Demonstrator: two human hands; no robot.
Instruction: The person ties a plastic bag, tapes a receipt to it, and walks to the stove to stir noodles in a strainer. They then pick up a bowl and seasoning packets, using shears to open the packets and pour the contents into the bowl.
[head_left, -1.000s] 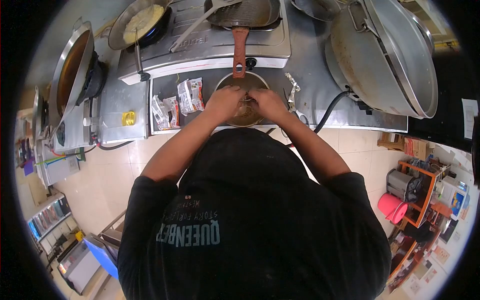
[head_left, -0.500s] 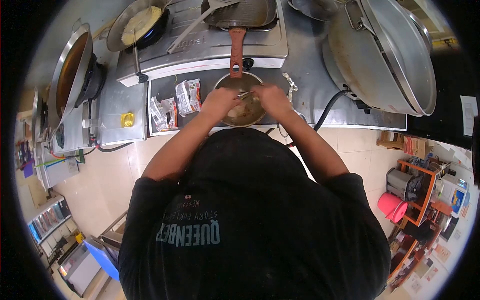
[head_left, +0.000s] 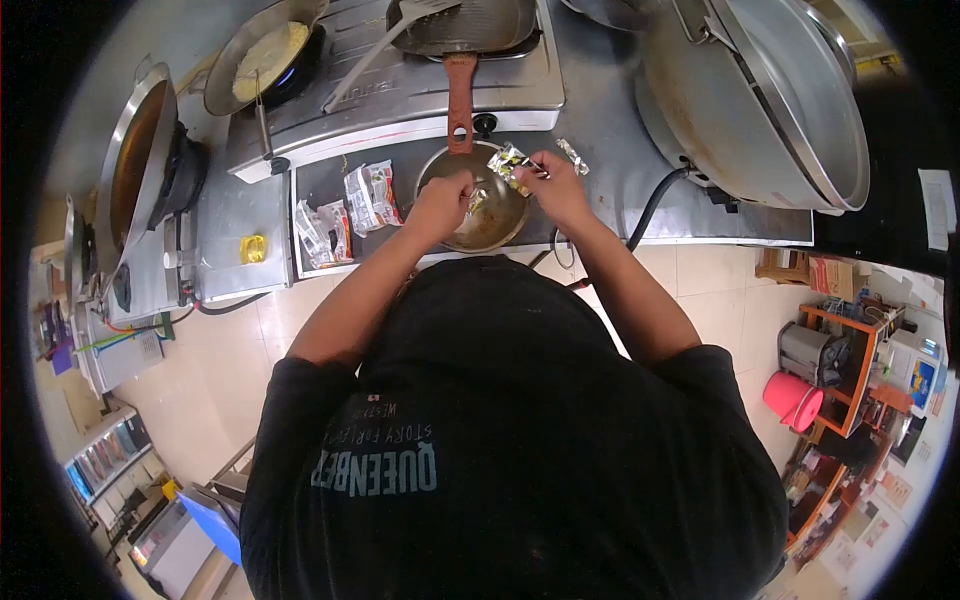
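My right hand (head_left: pixel 562 196) pinches a shiny silver seasoning sachet (head_left: pixel 511 165) with dark and yellow print over the right side of a round metal bowl (head_left: pixel 505 222). Over the bowl's left side, my left hand (head_left: pixel 440 208) is closed, its fingertips pressed together. A small silvery scrap (head_left: pixel 478 199) shows beside these fingertips; whether they grip it I cannot make out. Some brownish residue marks the bowl's inside. Crumpled foil (head_left: pixel 572 156) lies beyond my right hand. Left of the bowl are opened noodle packets (head_left: pixel 372 197), printed white and orange.
Behind the bowl stands a stove (head_left: pixel 400 100) with a grill pan (head_left: pixel 480 25), its brown handle (head_left: pixel 460 95) reaching over the bowl, and a grey spatula (head_left: pixel 365 65). A pan with pale food (head_left: pixel 272 62) sits at left. A large pot (head_left: pixel 720 110) and black hose (head_left: pixel 655 205) are right.
My hands have moved apart. The right has lifted rightward with the sachet, which now shows clearly; the left stays closed over the bowl. The view has shifted slightly.
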